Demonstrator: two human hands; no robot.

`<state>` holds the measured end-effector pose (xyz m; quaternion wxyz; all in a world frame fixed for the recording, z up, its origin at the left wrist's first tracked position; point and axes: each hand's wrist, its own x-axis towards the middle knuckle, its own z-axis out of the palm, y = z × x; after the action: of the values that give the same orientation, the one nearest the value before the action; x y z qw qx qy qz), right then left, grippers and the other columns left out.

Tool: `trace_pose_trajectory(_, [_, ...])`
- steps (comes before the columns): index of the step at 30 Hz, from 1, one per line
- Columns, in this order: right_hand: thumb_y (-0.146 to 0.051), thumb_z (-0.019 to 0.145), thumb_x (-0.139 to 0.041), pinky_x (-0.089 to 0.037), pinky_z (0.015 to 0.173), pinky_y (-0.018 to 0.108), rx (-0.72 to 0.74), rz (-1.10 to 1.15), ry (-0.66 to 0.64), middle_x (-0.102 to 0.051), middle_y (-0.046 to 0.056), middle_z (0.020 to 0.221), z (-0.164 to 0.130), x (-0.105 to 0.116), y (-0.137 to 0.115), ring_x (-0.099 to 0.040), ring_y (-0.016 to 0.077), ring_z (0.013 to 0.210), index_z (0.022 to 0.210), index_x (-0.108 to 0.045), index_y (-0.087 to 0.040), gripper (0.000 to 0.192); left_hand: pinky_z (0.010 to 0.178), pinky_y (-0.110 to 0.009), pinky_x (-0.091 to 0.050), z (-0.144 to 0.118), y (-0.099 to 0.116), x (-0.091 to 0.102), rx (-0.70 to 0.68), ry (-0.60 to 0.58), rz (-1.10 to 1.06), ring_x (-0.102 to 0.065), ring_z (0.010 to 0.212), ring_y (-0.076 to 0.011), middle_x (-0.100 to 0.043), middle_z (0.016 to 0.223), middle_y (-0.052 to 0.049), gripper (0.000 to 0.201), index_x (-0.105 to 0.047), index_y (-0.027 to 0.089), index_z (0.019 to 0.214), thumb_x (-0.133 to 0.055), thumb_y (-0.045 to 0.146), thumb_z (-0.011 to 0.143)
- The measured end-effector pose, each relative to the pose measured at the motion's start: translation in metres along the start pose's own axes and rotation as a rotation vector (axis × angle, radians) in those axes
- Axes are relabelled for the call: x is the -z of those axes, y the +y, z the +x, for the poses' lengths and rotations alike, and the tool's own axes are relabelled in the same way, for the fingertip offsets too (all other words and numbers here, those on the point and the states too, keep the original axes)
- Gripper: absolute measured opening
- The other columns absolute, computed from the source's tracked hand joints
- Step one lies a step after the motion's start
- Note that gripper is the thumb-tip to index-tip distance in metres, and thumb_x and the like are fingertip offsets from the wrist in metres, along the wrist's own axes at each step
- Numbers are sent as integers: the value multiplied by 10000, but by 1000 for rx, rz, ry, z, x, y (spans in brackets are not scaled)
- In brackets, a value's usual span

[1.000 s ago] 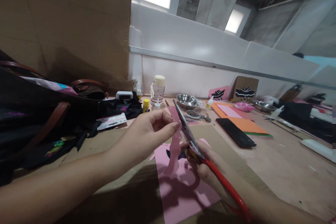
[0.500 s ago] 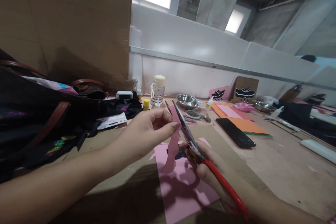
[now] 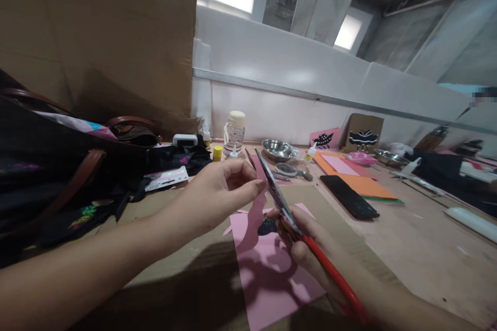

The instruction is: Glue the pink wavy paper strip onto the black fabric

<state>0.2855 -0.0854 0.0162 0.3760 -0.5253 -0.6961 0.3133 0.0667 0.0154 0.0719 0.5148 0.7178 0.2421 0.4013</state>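
A wavy-edged strip of pink paper point(image 3: 255, 220) is pinched between the thumb and fingers of my left hand point(image 3: 217, 194). My right hand point(image 3: 306, 240) grips a pair of red-handled scissors point(image 3: 280, 201), whose blades are spread and point away from me. The paper's upper part stands between the blades. Below the strip, a larger pink sheet point(image 3: 267, 295) lies on the cardboard mat. A dark, glittery piece point(image 3: 267, 225) shows behind the strip, close to my right fingertips; whether they touch it I cannot tell.
A black phone point(image 3: 349, 196) lies to the right, beside orange paper point(image 3: 363, 186). Behind my hands stand a metal bowl point(image 3: 277, 150), a bottle point(image 3: 235, 133) and a yellow-capped glue stick point(image 3: 217, 153). A dark bag point(image 3: 46, 165) fills the left side.
The hanging lower end of the pink strip has shifted slightly, and more of the dark glittery piece shows. Both hands keep nearly the same place and grip.
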Motion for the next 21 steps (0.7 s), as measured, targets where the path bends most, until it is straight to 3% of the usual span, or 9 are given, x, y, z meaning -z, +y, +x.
trace_pose_trajectory(5, [-529,926,-619,-608,645,368,-12,30,10,-690,61,822,-1,-1,6,-698,270,786,1277,-636,-321,409,642,-246,-400,-1,0,1,-7,-5,-5,-542,694,-115,-574,735,44,238,-575,179,755,-692,351,870])
trace_pose_trajectory(11, [-487,919,-643,-592,635,366,-33,54,10,-693,50,836,1,-4,13,-690,255,755,1303,-620,-338,413,642,-247,-397,0,-1,0,-12,-5,-5,-531,694,-117,-553,729,45,249,-562,182,754,-693,362,866])
trace_pose_trajectory(21, [-444,979,-546,-582,720,397,38,-126,66,-716,52,844,5,0,11,-696,292,868,1236,-648,-365,288,642,-242,-434,0,-2,-3,-14,9,0,-548,689,-118,-581,733,31,242,-563,185,755,-672,383,842])
